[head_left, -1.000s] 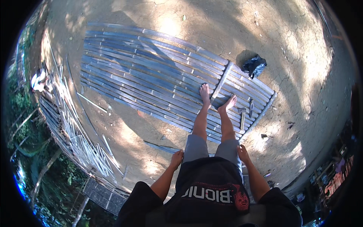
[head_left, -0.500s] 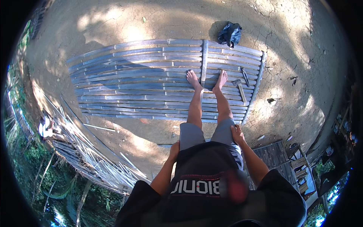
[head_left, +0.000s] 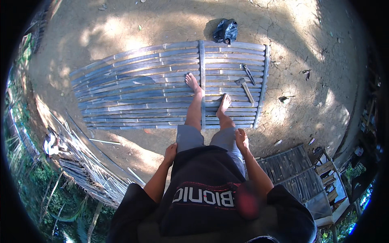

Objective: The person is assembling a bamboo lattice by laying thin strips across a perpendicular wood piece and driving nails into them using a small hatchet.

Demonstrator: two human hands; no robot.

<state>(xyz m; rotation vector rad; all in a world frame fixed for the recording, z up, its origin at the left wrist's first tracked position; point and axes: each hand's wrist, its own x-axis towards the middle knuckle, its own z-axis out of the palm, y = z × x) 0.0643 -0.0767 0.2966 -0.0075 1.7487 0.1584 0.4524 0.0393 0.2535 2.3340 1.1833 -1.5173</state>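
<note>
Standing barefoot on the bamboo slat panel (head_left: 133, 87), the person lets both arms hang at the hips. Left hand (head_left: 170, 153) rests against the grey shorts (head_left: 190, 137), fingers loosely curled, gripping nothing. Right hand (head_left: 242, 140) sits on the other hip, fingers relaxed and half open, empty too. Well beyond the right fingertips, out on the panel's right end, lies a hammer (head_left: 244, 88), and just past it a pair of pliers (head_left: 249, 74). Further out again, off the panel's far edge, a dark plastic bag (head_left: 225, 30) sits on cracked dry earth (head_left: 308, 48). Off to the left of the left fingers, loose bamboo strips (head_left: 81, 158) lie heaped. Just right of the right forearm, a smaller slat panel (head_left: 289, 168) lies on the ground.
</note>
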